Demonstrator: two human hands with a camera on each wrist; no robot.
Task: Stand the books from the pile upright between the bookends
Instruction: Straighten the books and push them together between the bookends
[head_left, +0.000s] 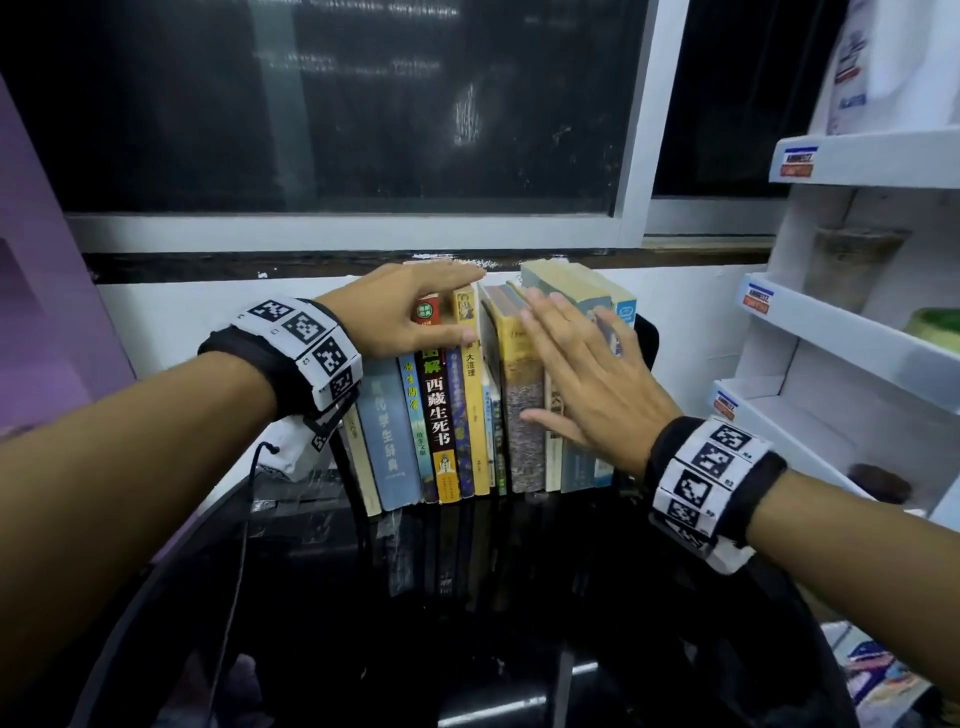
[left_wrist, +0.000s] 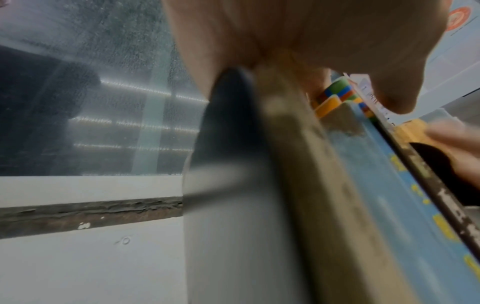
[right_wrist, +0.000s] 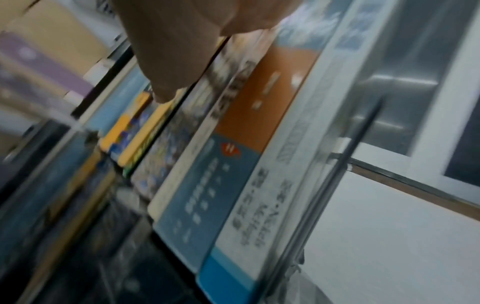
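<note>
At the centre of the frame, a row of books (head_left: 467, 415) stands upright on the dark worktop (head_left: 467, 597) between black bookends (head_left: 647, 338). The left hand (head_left: 400, 312) lies over the left books' tops, fingers straight; the right hand (head_left: 587, 374) presses flat against the right spines, fingers spread wide.

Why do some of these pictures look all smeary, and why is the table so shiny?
Head view: mostly sharp, and the dark table mirrors the books. Left wrist view: the left hand and nearest book edge are fuzzy because they sit very close. Right wrist view: everything is smeared, probably by motion of the right hand.
</note>
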